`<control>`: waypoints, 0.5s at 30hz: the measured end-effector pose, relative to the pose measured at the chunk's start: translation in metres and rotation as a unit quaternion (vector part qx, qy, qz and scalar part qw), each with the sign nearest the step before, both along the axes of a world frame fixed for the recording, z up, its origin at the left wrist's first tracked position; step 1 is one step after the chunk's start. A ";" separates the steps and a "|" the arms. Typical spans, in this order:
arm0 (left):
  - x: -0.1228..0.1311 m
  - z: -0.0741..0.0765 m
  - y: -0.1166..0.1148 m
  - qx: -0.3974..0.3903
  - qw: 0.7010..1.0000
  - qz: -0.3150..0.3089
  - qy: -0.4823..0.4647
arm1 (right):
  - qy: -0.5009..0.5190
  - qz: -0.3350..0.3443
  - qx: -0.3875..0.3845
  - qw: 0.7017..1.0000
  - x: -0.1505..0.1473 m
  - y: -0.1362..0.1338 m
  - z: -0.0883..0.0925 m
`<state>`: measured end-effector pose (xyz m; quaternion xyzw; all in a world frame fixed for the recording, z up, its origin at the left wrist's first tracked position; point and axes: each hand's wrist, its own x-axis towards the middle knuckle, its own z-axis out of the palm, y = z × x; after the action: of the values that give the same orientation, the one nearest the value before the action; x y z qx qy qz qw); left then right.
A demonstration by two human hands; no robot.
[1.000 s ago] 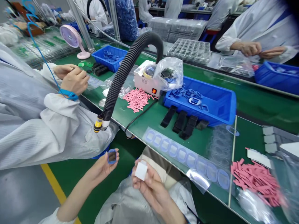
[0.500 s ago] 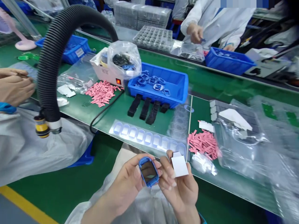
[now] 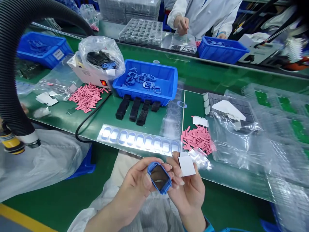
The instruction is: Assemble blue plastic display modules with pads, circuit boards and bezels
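Note:
My left hand [image 3: 136,185] is closed round a small blue frame with a dark glass window [image 3: 159,178], held in front of my lap. My right hand [image 3: 188,190] pinches a small white square pad [image 3: 186,165] between thumb and finger, and its other fingers touch the blue frame's right edge. Both hands sit just below the near edge of the green bench [image 3: 108,112]. Beyond them lies a clear strip of oval films [image 3: 138,140] and a pile of pink strips [image 3: 198,138].
A blue bin [image 3: 169,87] of blue frames stands mid-bench with black blocks [image 3: 135,109] before it. A black ribbed hose [image 3: 9,74] arcs at the left beside a co-worker's white sleeve [image 3: 41,161]. Clear bags and trays [image 3: 241,135] crowd the right. Another person [image 3: 200,16] works across the bench.
The view has swung right and down. My hands came together: the blue frame moved from my left side to the centre, where my right hand's fingers now touch it.

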<state>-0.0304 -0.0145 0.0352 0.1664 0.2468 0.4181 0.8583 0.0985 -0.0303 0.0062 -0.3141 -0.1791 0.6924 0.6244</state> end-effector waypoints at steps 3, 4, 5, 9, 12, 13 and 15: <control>0.003 0.002 0.000 -0.002 1.000 0.000 0.003 | -0.026 -0.006 -0.013 1.000 0.001 0.000 -0.002; 0.003 0.002 0.000 -0.002 1.000 0.002 0.005 | -0.042 -0.008 -0.014 0.999 0.002 0.000 -0.002; 0.003 0.002 0.000 -0.001 1.000 0.006 0.008 | -0.055 -0.010 -0.011 0.998 0.002 0.001 -0.002; 0.003 0.000 0.001 0.009 1.000 0.011 0.024 | -0.077 -0.039 0.036 0.996 0.008 0.001 0.000; 0.002 -0.003 0.002 0.016 0.999 0.017 0.033 | -0.171 -0.101 0.078 0.977 0.015 -0.004 0.005; 0.001 -0.004 0.002 0.018 0.999 0.020 0.037 | -0.226 -0.127 0.101 0.960 0.017 -0.007 0.007; 0.002 -0.006 0.001 0.023 0.999 0.023 0.042 | -0.350 -0.189 0.163 0.903 0.020 -0.014 0.010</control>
<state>-0.0289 -0.0136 0.0297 0.1977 0.2771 0.4355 0.8334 0.1186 -0.0442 0.0166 -0.4576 -0.4339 0.3682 0.6833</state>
